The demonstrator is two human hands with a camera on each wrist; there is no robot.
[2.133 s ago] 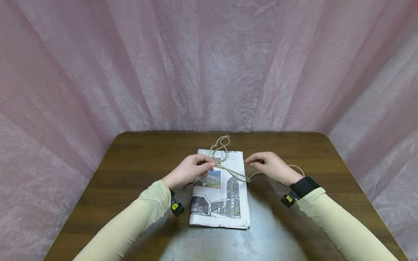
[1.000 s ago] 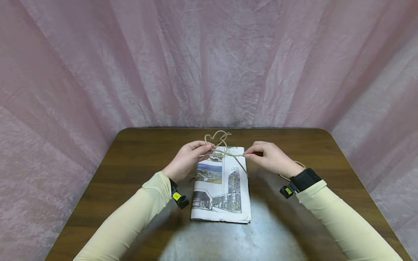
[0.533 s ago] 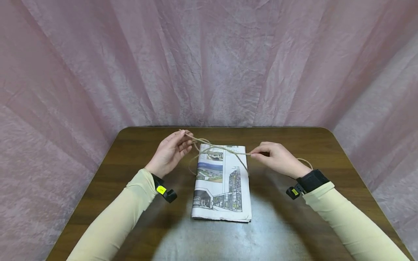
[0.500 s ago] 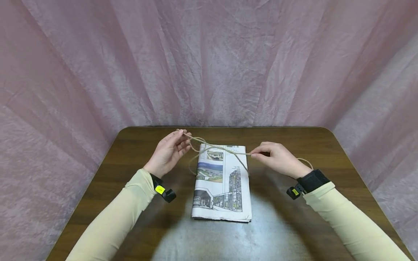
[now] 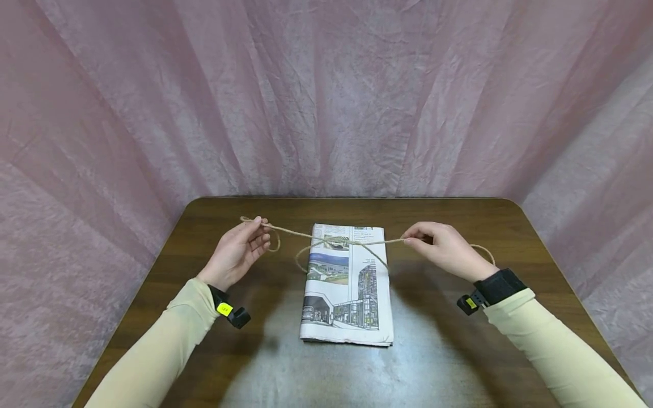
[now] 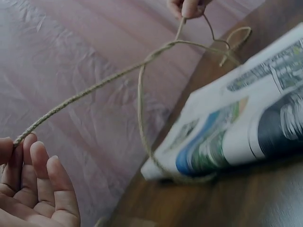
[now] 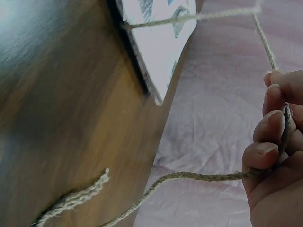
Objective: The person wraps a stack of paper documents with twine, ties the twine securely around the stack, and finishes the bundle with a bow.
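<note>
A folded newspaper (image 5: 347, 294) lies flat in the middle of the brown table (image 5: 459, 215). Tan twine (image 5: 326, 241) runs under its far half and crosses over itself above the paper. My left hand (image 5: 257, 225) pinches one strand left of the paper, palm up. My right hand (image 5: 411, 238) pinches the other strand on the right side. In the left wrist view the twine (image 6: 104, 82) stretches taut from my fingers (image 6: 40, 179) toward the right hand, looping under the newspaper (image 6: 236, 132). In the right wrist view curled fingers (image 7: 267, 137) grip the twine (image 7: 199, 177); its frayed end (image 7: 78, 198) lies on the table.
Pink crinkled cloth (image 5: 326, 102) hangs behind and on both sides of the table. Slack twine (image 5: 484, 252) curves behind my right wrist. Black wrist-worn cameras sit on both cream sleeves. Bare wood surrounds the newspaper.
Both hands have moved apart, the left one far to the left. The loose loops above the paper's far edge have been pulled into a straighter, tauter line.
</note>
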